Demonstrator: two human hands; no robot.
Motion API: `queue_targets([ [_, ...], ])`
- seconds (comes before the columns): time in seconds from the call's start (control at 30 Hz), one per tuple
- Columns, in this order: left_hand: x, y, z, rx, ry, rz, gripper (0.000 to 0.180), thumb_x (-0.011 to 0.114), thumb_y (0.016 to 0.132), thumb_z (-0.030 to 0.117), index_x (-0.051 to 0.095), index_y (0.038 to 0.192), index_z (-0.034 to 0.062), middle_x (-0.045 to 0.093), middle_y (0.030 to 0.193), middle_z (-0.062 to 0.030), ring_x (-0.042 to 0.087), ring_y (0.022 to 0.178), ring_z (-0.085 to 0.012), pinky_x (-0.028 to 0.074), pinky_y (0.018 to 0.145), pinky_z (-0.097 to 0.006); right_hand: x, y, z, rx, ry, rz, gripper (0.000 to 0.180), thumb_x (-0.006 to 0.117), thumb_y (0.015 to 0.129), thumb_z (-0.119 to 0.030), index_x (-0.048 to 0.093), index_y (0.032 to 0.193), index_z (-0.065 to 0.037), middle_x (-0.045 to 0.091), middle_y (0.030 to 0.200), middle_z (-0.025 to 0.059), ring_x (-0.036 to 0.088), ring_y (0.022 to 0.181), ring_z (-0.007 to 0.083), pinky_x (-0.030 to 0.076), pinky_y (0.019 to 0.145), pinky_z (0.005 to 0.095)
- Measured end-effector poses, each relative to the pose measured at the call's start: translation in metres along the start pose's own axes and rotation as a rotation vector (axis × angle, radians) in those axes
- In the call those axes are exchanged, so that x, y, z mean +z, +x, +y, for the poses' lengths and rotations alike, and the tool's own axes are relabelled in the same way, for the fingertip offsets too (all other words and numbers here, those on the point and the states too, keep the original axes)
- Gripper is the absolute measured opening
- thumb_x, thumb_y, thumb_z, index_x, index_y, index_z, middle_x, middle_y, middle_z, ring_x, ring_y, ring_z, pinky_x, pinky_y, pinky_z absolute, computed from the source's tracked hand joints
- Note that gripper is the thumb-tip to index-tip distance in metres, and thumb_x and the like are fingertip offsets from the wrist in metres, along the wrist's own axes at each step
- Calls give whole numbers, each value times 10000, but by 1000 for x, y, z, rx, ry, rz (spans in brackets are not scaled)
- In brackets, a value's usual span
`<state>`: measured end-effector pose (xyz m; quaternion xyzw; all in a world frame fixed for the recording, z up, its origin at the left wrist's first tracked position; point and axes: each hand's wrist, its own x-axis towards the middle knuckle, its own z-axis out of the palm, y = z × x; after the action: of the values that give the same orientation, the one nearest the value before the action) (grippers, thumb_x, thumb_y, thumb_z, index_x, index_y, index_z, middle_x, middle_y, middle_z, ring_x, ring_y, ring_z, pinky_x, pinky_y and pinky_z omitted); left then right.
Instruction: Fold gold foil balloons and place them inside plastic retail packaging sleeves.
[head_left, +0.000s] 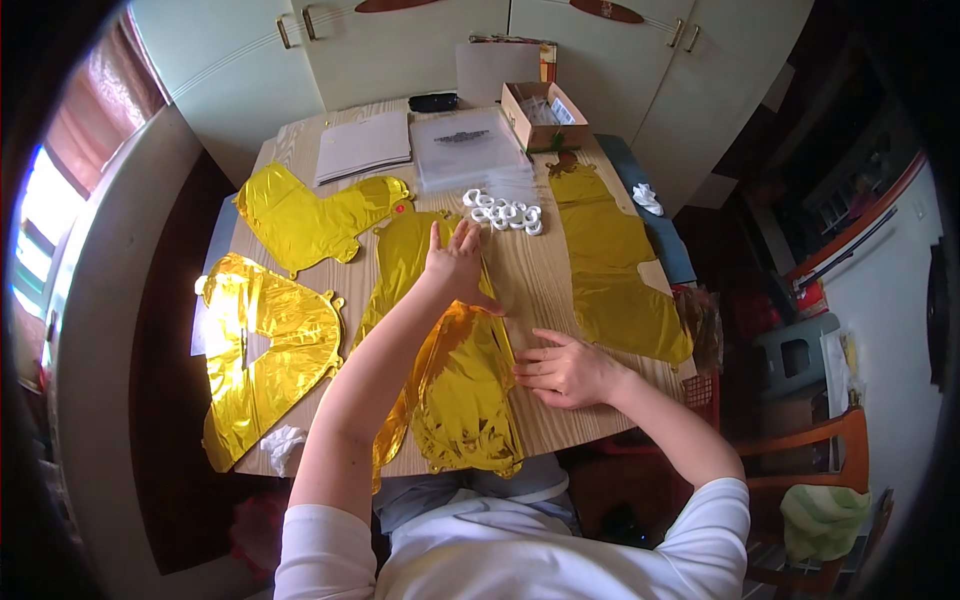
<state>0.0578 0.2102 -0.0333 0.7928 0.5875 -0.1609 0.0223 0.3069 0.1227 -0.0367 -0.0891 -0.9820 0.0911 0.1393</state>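
Observation:
A flat gold foil balloon (465, 400) lies in the middle of the table, its near end reaching the front edge by my lap. My left hand (460, 268) rests on its upper part, fingers stretched forward and thumb out to the right. Beside the balloon's right edge is my right hand (568, 370), its fingers extended toward the foil and the tips at or very near it. Two more flat gold foil balloons lie to the left, a far one (310, 215) and a near one (270, 340). Another long foil balloon (610, 260) lies on the right.
Several white rings (505, 212) sit beyond my hands. Behind them are clear plastic bags (470, 150), a stack of grey-white sheets (362, 147) and a cardboard box (545, 120). Crumpled white tissue (284, 448) lies front left. A wooden chair (850, 440) stands at the right.

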Motion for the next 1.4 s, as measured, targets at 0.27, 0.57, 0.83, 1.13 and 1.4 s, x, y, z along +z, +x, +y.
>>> queue_targets([
  [0.27,7,14,-18,9,-94,37,1296,585,589,882,281,1503,15,131,1619,-84,41,1503,-262,56,1160,-623,0,0,-5,12,24,26,228,628,813,-176,747,978,-72,730,1050,22,648,1076,163,384,1105,452],
  [0.57,11,30,-33,-208,-57,164,1150,582,672,822,296,1514,93,60,1630,-93,-42,1503,-289,21,1170,-591,0,1,-5,15,53,26,225,628,820,-166,740,983,-60,726,1062,37,653,1073,180,399,1091,467],
  [0.83,2,40,-36,-383,-97,152,1079,559,721,795,303,1514,110,48,1632,-100,-68,1499,-311,-16,1143,-638,5,-1,-4,23,59,50,206,627,816,-161,747,948,-57,727,1042,62,665,1043,179,431,1070,449],
  [1.13,10,7,-50,-320,-286,425,905,545,853,656,324,1467,28,205,1586,-153,110,1488,-313,136,1167,-559,19,-11,-12,159,210,213,207,637,821,-131,751,978,-61,721,1072,87,666,1070,225,490,1010,432],
  [1.4,44,-141,-75,-167,-377,208,730,580,914,451,348,1443,4,359,1511,-177,267,1445,-301,198,1186,-469,49,20,28,441,153,309,415,500,966,-309,600,1268,-42,559,1355,141,512,1283,280,350,1118,443],
])
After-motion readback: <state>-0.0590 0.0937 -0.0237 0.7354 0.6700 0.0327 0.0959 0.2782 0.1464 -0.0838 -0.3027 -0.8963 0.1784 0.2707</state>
